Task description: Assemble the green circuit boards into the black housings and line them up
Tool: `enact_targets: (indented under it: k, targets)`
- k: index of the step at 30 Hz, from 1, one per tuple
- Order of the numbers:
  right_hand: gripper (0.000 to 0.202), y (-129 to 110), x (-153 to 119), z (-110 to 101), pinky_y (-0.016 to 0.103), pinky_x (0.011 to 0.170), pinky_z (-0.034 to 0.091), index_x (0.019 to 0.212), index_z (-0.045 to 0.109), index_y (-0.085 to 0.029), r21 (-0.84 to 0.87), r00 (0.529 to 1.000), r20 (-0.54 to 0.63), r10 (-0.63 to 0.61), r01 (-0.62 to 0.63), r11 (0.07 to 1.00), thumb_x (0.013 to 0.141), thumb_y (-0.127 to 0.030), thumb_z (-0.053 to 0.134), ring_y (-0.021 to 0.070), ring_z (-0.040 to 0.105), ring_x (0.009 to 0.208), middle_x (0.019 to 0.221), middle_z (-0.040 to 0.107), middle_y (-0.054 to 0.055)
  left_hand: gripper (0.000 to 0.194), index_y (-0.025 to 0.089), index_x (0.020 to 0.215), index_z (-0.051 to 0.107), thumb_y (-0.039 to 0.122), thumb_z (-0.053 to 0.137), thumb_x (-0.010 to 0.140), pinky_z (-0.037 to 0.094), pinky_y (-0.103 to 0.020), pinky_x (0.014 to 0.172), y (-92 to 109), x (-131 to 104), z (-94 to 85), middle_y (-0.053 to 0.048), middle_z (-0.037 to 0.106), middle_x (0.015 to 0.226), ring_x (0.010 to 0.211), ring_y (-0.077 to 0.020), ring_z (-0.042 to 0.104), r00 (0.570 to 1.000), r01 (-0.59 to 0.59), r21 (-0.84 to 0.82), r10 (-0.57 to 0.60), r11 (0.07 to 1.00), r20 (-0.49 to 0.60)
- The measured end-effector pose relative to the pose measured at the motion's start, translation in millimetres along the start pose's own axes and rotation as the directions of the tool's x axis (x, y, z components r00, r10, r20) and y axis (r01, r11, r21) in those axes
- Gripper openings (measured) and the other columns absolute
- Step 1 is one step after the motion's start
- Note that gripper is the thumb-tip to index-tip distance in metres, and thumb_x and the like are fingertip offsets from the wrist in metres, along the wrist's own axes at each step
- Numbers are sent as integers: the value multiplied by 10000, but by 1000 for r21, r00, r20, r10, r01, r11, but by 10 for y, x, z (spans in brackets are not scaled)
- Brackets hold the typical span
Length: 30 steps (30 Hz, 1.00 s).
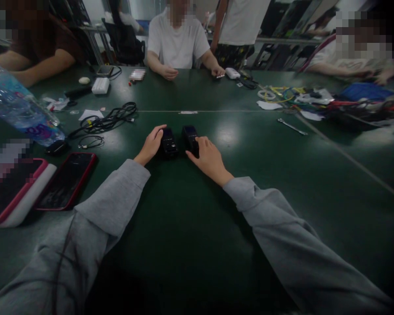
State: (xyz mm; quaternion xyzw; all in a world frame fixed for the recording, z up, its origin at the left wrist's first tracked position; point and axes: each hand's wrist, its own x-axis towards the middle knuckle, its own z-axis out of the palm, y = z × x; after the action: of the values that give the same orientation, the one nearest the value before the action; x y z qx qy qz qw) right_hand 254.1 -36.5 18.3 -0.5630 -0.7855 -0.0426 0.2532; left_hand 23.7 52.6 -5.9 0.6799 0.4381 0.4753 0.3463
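Note:
Two small black boxy devices stand side by side on the dark green table, a narrow gap between them. My left hand (153,144) wraps the left side of the left black device (169,143), whose face has small pale marks. Around the right edge of the right black device (189,135) my right hand (207,156) is closed, with the thumb at its near end. Part of that device lies behind my fingers. What kind of devices these are I cannot make out.
A coiled black cable (113,117), a tilted water bottle (22,107) and a red-edged phone (67,181) lie to the left. At right are a wrench (292,126) and a heap of cables (328,98). Across the table sits a person in white (179,39).

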Motion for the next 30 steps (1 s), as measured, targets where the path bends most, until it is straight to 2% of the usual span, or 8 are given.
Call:
enact_targets:
  k: [3,6,11,16,20,26,30]
  targets:
    - [507,-14,-39,-20,473,843,547,1333,417,-136,82,991,46,-128,124,989,922,-388,574,319,592,1043,1208,554,171,439,287,1334,546,497,363,995,410,-451,1079,17,-48,-2,-53,598,1352,1216,-254,569,995,6,17,-8,1000,98]
    - [524,24,-53,-20,485,874,537,1357,404,-146,140,978,58,-201,192,971,909,-346,590,313,586,1061,1207,572,156,463,330,1355,529,552,335,998,414,-473,1066,36,-73,19,-40,629,1295,1164,-262,599,987,7,52,-15,999,162]
    - [528,49,-46,-23,485,836,551,1334,425,-172,228,980,71,-186,165,959,882,-354,627,302,605,1025,1182,586,142,404,319,1245,607,529,377,988,454,-441,1009,39,-63,43,-39,678,1156,1047,-237,642,991,-19,51,12,999,134]
    - [527,33,-70,-84,493,866,550,1309,438,-161,274,970,86,-226,195,942,875,-383,638,306,606,1049,1178,592,150,367,294,1195,623,488,393,985,474,-409,963,52,-66,28,-45,676,1119,1017,-223,635,992,-33,37,28,999,121]
    - [535,13,-81,-117,496,881,549,1296,444,-153,286,958,114,-262,220,933,877,-420,643,304,615,1035,1182,598,159,340,276,1154,637,446,402,976,470,-399,966,65,-63,30,-48,665,1140,1044,-221,620,996,-31,16,30,999,89]
    - [549,7,-85,-121,485,883,551,1307,436,-133,290,956,113,-272,230,929,881,-410,643,301,617,1045,1199,593,167,304,253,1106,667,342,434,932,490,-421,969,115,-44,32,-48,678,1127,1038,-229,630,996,49,-51,-45,997,77]
    - [553,-1,-86,-147,489,875,558,1336,419,-160,293,952,142,-270,220,930,888,-398,638,299,618,1068,1225,585,152,288,238,1060,679,257,452,883,468,-443,1050,165,5,49,-42,692,1174,1134,-234,623,997,68,-142,-61,988,56]
